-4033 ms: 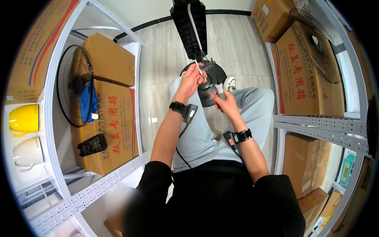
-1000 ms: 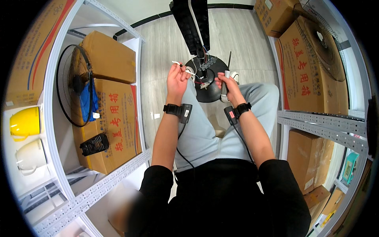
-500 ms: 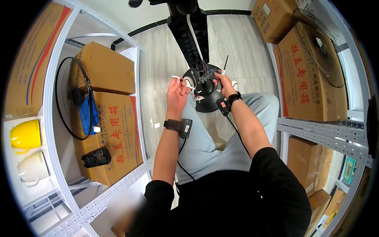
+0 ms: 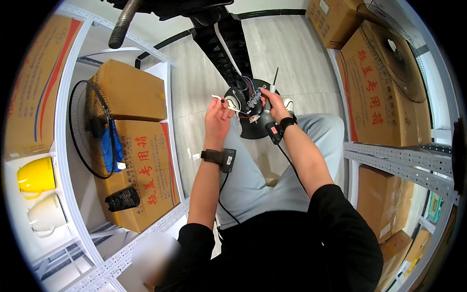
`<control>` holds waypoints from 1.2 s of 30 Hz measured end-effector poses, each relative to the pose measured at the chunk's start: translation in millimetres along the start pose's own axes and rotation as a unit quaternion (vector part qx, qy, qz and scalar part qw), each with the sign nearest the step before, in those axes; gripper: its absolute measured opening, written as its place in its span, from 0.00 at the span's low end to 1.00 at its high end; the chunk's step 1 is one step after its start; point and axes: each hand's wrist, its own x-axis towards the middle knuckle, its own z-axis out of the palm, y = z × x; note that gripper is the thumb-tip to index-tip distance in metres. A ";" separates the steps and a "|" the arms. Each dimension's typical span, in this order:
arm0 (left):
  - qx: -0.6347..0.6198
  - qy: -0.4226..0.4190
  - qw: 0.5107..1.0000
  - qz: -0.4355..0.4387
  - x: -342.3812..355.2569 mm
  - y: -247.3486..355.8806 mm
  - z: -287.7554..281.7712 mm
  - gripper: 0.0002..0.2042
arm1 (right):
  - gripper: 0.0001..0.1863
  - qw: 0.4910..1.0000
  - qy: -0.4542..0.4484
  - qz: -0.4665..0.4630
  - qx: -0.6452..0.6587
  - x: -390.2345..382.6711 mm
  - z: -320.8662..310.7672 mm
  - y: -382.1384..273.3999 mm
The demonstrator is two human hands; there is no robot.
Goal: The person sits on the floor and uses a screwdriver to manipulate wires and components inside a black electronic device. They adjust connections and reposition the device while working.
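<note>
Pinched in my left hand [image 4: 219, 117] is a white cable [image 4: 217, 98], its stripped end pointing up and left. My right hand [image 4: 277, 106] is wrapped round a screwdriver [image 4: 273, 88], whose dark shaft points up and away from me. The thumb and forefinger of that hand are at a translucent terminal block [image 4: 254, 99], apparently touching it. Thin coloured wires [image 4: 250, 83] run into the block from a black column [image 4: 224, 53]. Below lies the round black base [image 4: 258, 130], with a small white connector [image 4: 254, 118] and a red wire over it.
Metal shelves stand on both sides. At left are cardboard boxes [image 4: 131, 90], a round fan grille [image 4: 73, 121], a black plastic part [image 4: 122, 198] and yellow and white mugs [image 4: 36, 176]. Another grille [image 4: 406, 68] leans on a box at right. A metal rod [image 4: 121, 27] juts in overhead.
My right fingers have moved inward to the terminal block, and the screwdriver has shifted slightly left. The view has tilted a little, bringing the metal rod in. My left hand keeps its pinch.
</note>
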 end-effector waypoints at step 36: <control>0.305 -0.093 0.943 -0.093 -9.2 -29.2 17.8 0.22 | 0.19 0.991 -0.008 0.132 0.028 -176.4 26.3 -0.1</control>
